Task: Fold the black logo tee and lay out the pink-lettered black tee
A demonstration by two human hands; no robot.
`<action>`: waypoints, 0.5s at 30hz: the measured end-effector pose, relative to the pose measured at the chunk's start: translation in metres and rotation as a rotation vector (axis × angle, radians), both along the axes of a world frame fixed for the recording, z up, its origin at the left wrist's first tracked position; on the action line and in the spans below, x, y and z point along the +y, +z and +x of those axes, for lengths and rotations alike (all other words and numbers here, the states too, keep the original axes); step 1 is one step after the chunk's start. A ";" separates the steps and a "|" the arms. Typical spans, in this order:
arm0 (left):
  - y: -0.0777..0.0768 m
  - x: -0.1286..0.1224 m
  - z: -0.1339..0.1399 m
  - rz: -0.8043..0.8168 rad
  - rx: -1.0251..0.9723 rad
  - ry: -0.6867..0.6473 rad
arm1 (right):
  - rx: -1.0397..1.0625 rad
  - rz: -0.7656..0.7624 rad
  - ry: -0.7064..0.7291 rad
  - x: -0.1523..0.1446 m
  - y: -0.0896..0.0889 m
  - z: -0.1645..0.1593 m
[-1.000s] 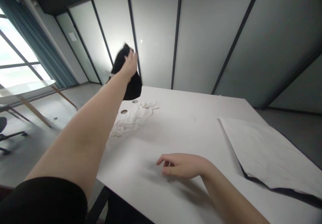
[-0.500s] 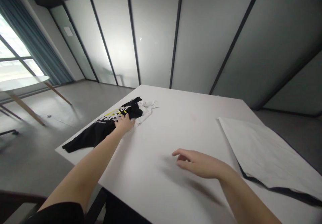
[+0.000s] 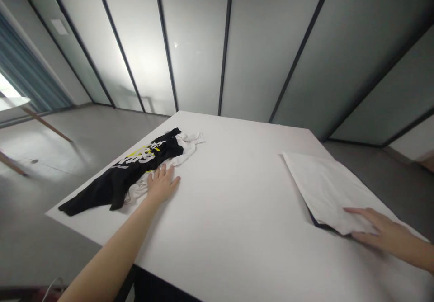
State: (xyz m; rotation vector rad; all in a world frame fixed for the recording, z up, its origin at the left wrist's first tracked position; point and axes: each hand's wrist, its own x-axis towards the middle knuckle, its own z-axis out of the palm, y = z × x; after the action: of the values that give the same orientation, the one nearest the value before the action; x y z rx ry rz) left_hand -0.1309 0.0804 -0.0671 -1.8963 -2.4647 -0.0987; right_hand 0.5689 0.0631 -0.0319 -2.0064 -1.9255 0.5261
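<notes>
My left hand [image 3: 160, 185] lies with fingers spread at the right edge of the clothes, its fingertips on white fabric. There a black shirt [image 3: 105, 186] with white and yellow lettering lies flattened, with crumpled white cloth [image 3: 186, 153] showing from under its right side. Over on the right, my right hand [image 3: 379, 229] is at the near edge of a white folded cloth [image 3: 322, 184]. Its index finger rests on top and the thumb is at the lower edge, closed around the fabric. A dark layer shows under the white cloth.
A large white table [image 3: 230, 193] bears everything. Frosted glass panels [image 3: 196, 44] with dark frames stand behind it. Off to the left are a round table [image 3: 13, 103] with wooden legs and a blue curtain [image 3: 34, 71].
My left hand has slid off the black shirt toward me, to its right edge. The right hand has moved right, from above the bare tabletop to the white cloth. The view has turned right.
</notes>
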 end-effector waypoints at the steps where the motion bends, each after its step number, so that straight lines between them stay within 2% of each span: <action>1: 0.000 0.002 0.000 0.007 0.004 0.006 | 0.024 0.021 -0.005 -0.003 -0.001 -0.002; 4: -0.001 0.004 0.000 0.032 0.012 0.006 | 0.070 0.098 -0.111 -0.005 0.000 -0.012; 6: -0.002 0.002 0.001 0.051 0.011 0.002 | 0.066 0.149 -0.265 -0.004 0.007 -0.022; 8: -0.003 0.000 0.001 0.078 0.010 -0.006 | 0.029 0.186 -0.425 -0.001 0.021 -0.038; 10: -0.001 -0.001 0.003 0.138 0.004 -0.033 | 0.042 0.227 -0.478 0.004 0.039 -0.063; 12: 0.004 -0.004 0.011 0.224 -0.048 -0.114 | 0.104 0.308 -0.466 0.013 0.057 -0.095; 15: 0.025 -0.018 0.045 0.232 -0.302 -0.344 | 0.294 0.436 -0.256 0.031 0.076 -0.154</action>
State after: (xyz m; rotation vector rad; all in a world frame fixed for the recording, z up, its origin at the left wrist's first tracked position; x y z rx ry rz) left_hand -0.0862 0.0623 -0.0423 -2.3132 -2.1301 -0.6941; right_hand 0.4153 0.0941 0.0440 -1.7441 -1.4345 0.2840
